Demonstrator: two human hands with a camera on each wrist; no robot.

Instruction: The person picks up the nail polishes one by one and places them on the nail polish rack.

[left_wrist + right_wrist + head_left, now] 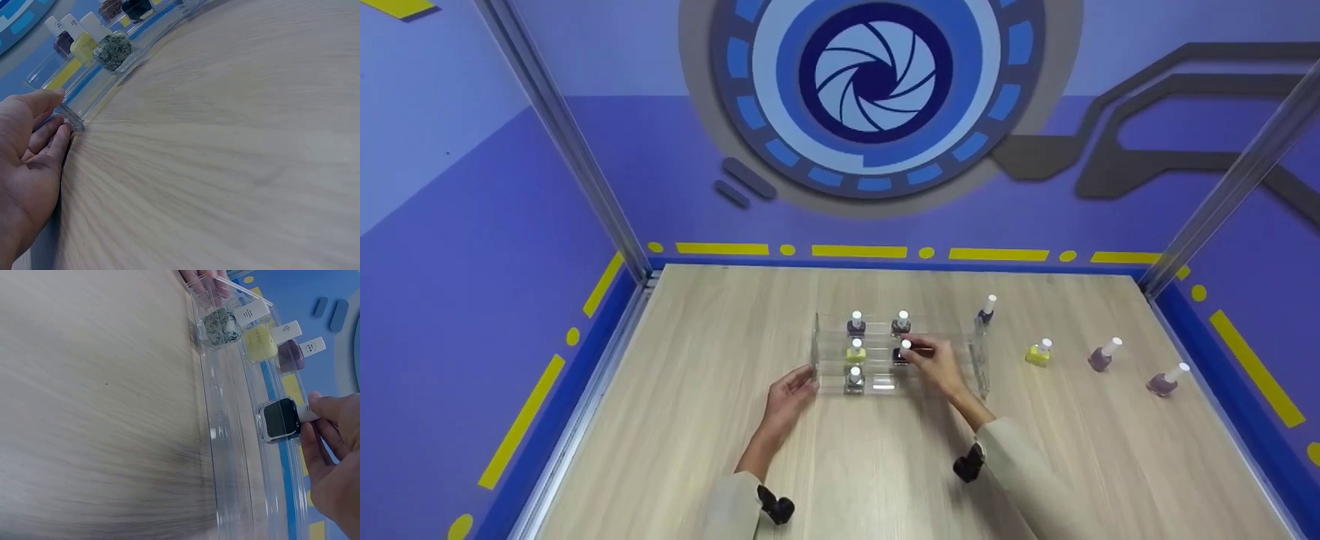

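A clear acrylic tiered rack (883, 384) stands on the table with several nail polish bottles on its steps. My right hand (936, 365) pinches the white cap of a dark nail polish bottle (281, 419) between thumb and fingers, at the middle step. Against the rack's left end rests my left hand (28, 163), its fingers relaxed and touching the end panel. On the left side of the rack stand a speckled bottle (114, 52) in front, a yellow bottle (260, 343) behind it and a dark purple bottle (290, 356) at the back. Another dark bottle (901, 325) sits at the back, beyond my right hand.
To the right of the rack, a dark blue bottle (987, 311), a yellow bottle (1039, 353) and two mauve bottles, one nearer (1163, 383) and one farther (1102, 357), stand on the wooden table (885, 465). Blue panels and metal posts (585, 165) enclose it.
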